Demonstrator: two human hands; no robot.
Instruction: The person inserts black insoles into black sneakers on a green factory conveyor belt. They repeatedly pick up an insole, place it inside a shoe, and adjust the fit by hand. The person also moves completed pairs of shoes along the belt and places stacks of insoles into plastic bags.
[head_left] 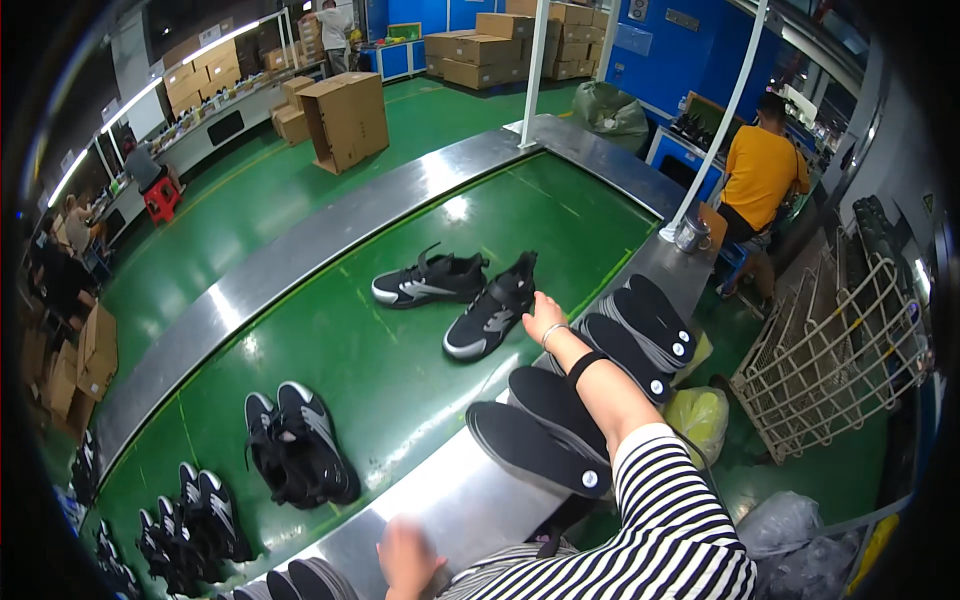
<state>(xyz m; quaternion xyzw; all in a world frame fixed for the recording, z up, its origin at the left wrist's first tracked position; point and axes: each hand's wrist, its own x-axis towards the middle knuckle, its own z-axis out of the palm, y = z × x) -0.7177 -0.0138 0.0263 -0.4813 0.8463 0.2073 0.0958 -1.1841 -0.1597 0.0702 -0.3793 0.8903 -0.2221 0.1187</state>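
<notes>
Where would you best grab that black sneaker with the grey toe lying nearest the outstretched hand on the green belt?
Probably at the heel collar of the black sneaker with the grey toe, coming from the near side: its open top faces up and its heel end lies right by the right hand, toe pointing away toward the left.

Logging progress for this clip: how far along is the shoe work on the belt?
Done: nothing here shows a finished pair. In hand: the right hand touches the nearer black shoe of a pair on the green belt. The blurred left hand rests at the belt's metal edge. Left: black insoles remain stacked alongside.
</notes>
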